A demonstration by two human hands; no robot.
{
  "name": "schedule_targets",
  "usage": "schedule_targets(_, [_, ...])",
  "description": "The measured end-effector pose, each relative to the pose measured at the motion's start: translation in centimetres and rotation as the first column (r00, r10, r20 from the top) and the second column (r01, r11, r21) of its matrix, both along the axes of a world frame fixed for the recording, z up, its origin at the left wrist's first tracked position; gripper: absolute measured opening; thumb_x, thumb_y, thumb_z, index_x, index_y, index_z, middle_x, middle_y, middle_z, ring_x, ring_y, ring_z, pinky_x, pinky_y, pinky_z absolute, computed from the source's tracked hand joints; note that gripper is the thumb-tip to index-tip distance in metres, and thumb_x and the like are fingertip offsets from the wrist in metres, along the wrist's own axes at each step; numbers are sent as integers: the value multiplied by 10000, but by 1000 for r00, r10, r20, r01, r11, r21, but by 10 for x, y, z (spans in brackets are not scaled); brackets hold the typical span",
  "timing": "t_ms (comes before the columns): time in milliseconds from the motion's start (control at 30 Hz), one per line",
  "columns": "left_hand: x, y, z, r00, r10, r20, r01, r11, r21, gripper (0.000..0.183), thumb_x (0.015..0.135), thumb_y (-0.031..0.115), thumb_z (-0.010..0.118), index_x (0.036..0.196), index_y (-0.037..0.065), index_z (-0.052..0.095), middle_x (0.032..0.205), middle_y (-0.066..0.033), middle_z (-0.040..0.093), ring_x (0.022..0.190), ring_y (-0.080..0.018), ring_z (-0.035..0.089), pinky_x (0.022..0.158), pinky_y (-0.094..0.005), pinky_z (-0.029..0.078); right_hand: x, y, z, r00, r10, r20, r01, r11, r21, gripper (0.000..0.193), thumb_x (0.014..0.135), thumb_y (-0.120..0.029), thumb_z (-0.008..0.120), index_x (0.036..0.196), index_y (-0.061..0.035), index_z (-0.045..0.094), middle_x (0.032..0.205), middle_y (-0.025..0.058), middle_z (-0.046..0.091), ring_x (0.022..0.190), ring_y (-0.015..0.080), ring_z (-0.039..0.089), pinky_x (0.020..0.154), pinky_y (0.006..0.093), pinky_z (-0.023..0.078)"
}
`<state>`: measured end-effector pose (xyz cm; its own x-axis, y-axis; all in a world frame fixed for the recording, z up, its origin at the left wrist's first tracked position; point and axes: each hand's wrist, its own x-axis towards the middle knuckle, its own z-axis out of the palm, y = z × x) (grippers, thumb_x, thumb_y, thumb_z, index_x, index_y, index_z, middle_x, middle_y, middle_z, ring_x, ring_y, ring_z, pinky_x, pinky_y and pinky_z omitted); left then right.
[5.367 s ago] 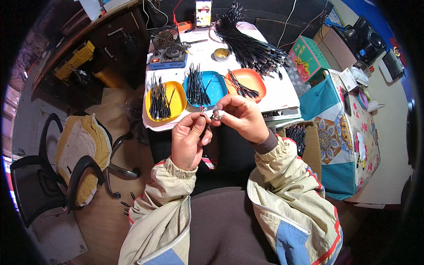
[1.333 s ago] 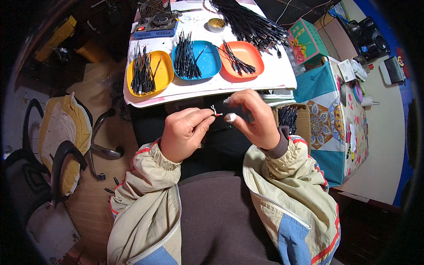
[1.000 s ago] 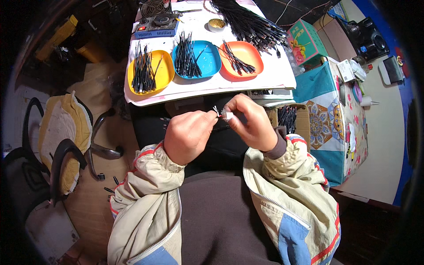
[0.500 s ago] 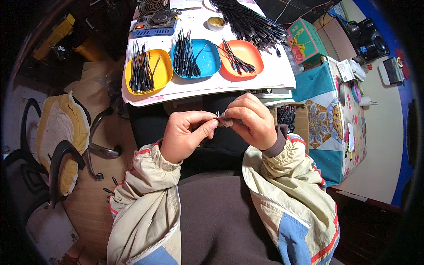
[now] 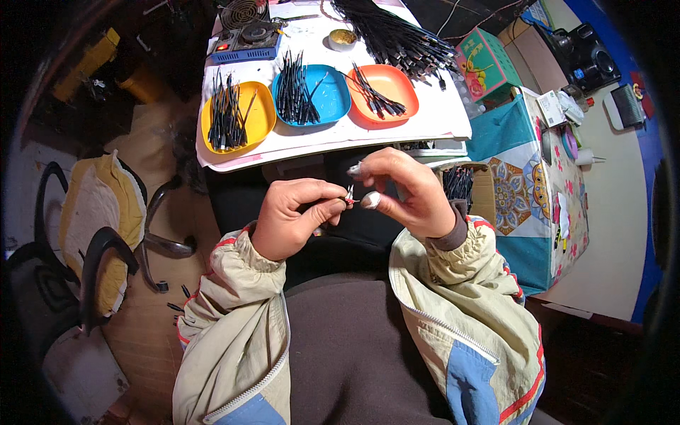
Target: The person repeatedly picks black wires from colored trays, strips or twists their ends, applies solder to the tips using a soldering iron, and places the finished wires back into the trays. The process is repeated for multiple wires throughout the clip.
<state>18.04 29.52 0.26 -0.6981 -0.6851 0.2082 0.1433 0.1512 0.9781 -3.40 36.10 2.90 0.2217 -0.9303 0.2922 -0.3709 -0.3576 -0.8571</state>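
My left hand (image 5: 296, 218) is closed in a pinch between thumb and forefinger. From the pinch stick out the stripped wires (image 5: 350, 195) of a cable end, whitish with a bit of red; the rest of the cable is hidden by the hand. Just to the right, my right hand (image 5: 416, 197) is open and holds nothing. White coverings wrap its thumb tip and forefinger tip, which are spread apart close to the wires. Beyond both hands, on a white-covered table (image 5: 312, 144), short black cables lie in a yellow tray (image 5: 263, 122), a blue tray (image 5: 333, 101) and an orange tray (image 5: 402, 79).
At the table's back are a blue hot plate (image 5: 248, 44), a small bowl (image 5: 343, 41) and a large pile of black cables (image 5: 397, 39). A cardboard box (image 5: 484, 191) with more cables stands by my right hand. An office chair (image 5: 106, 241) is at left.
My right hand has let go of the wires, with its thumb and forefinger now parted. The left hand keeps its pinch in nearly the same place.
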Motion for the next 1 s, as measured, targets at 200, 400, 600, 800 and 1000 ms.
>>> schedule_targets(200, [-1,-2,-3,985,-125,-117,155,942,299,101,905,69,647,944,-22,671,758,-31,637,648,-56,563,549,-195,440,6,-7,3,991,12,-131,-43,970,-238,255,726,80,696,946,-12,605,910,94,612,824,224,623,719,309,515])
schedule_targets(400, [-6,1,-11,989,-33,-147,83,933,351,136,899,80,660,990,-21,649,750,-25,631,650,-54,570,539,-180,442,2,-6,-7,984,-13,-180,-28,974,-224,258,702,49,678,917,-15,552,874,108,568,812,295,582,694,360,494])
schedule_targets(600, [-2,0,-14,902,49,-429,234,779,581,148,904,77,638,1002,-33,634,769,-71,615,643,-79,544,556,-172,408,-24,-15,-14,862,-314,-397,217,938,-271,226,762,47,666,969,-8,594,916,129,604,830,296,620,727,343,507])
schedule_targets(800, [-6,2,-18,850,-1,-526,412,625,664,171,904,92,639,1027,-25,623,770,-75,611,607,-81,513,511,-181,358,-3,-5,-9,977,-152,-152,93,937,-338,378,697,7,730,1058,-35,629,1024,122,618,942,300,620,806,360,516])
schedule_targets(1000, [-5,5,-14,892,21,-451,323,667,671,157,879,84,673,998,-14,644,767,-65,627,620,-86,551,496,-180,353,13,-10,3,996,-11,-84,-16,950,-313,236,732,33,715,940,-8,613,905,106,629,788,241,627,687,309,509])
